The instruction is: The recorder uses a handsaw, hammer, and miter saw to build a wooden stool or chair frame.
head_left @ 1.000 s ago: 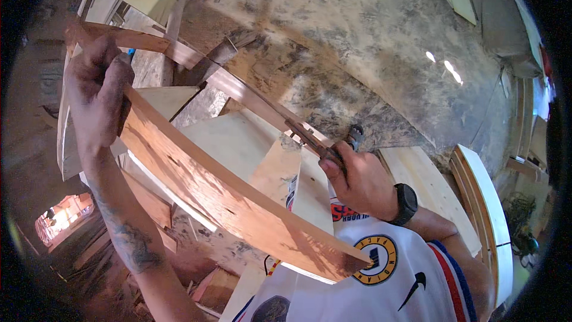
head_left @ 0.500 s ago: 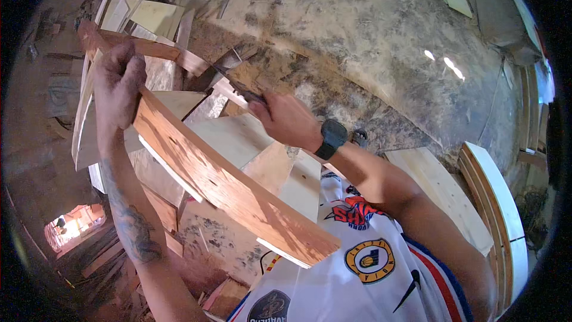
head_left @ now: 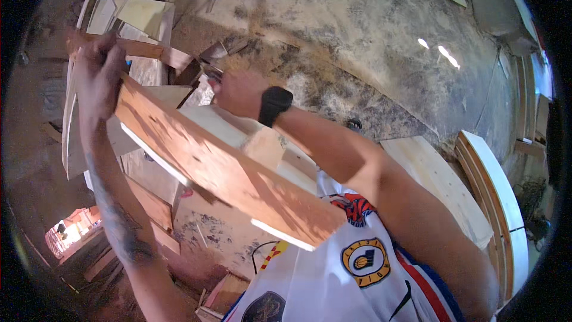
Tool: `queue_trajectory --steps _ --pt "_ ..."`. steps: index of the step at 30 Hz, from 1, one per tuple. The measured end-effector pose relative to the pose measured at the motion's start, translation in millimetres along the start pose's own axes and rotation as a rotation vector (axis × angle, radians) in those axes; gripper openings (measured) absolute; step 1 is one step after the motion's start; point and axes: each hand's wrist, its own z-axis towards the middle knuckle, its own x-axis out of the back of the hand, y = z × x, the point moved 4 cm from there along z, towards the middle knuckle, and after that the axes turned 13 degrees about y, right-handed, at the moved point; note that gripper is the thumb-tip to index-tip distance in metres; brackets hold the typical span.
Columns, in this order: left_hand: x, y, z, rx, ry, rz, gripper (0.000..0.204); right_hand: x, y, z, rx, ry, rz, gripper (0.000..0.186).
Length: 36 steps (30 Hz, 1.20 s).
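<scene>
My left hand [head_left: 102, 74] is closed at the upper end of a long reddish-brown wooden plank [head_left: 220, 161], where a crosspiece [head_left: 140, 49] meets it. The plank runs down toward my shirt, and pale strips show along its lower edge. My right hand [head_left: 241, 92], with a dark watch on the wrist, is closed around a slim dark tool [head_left: 210, 71]. Only a short part of the tool shows ahead of the fingers, beside the crosspiece's far end, and I cannot make out its kind. Motion blurs both hands a little.
Pale boards [head_left: 208, 122] lie beneath the plank. At the right are a wide pale board [head_left: 435, 185] and a stack of white-faced curved pieces [head_left: 491, 185]. Wood frames [head_left: 134, 15] stand at the upper left, with scraps on the dusty floor [head_left: 357, 42].
My right hand has moved left and slightly up with the dark tool, closer to the crosspiece. My left hand and the plank have shifted a little left in view.
</scene>
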Motion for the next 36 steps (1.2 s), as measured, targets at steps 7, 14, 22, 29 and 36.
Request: queue_trajectory --steps 7,14,22,29,36 --pt "24 -26 -20 -0.068 0.111 0.067 0.018 105 -19 -96 -0.078 -0.169 -0.068 0.041" --pt "14 -26 -11 0.104 0.01 -0.128 0.014 8 37 -10 -0.107 -0.102 0.043 0.055" --pt "19 -21 -17 0.057 0.021 -0.066 0.013 117 148 -147 -0.203 0.187 -0.093 0.034" --pt "29 -43 -7 -0.028 0.063 0.07 0.024 139 225 -243 -0.398 0.156 -0.203 0.06" --pt "39 26 -42 -0.203 0.508 0.275 0.029 80 238 -252 -0.398 0.169 0.227 0.055"
